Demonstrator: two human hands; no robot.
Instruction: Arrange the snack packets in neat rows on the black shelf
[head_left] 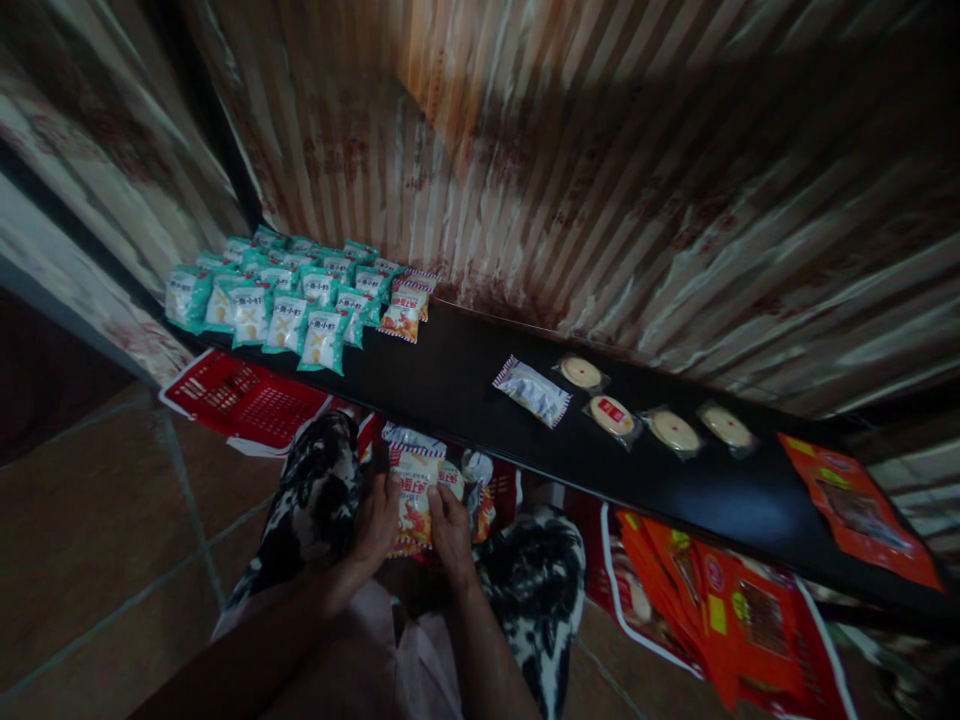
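Note:
Between my knees, my left hand (379,518) and my right hand (450,525) grip the two sides of a snack bag (415,488) with a striped top edge, held upright. Its front is white and orange with red lettering. More snack packets (478,468) lie just behind it, over a red basket (510,490) partly hidden by my hands and knees. On the black shelf (446,375) ahead, a couple of matching orange snack bags (406,307) stand together. Beside them are several rows of teal and white snack bags (287,322).
Farther right on the shelf lie a silvery-white packet (533,391), several round wrapped crackers (613,417) and an orange packet (859,508). Below the shelf are a red basket (251,400) at left and one full of orange packets (720,600) at right. A pleated curtain (480,180) hangs behind.

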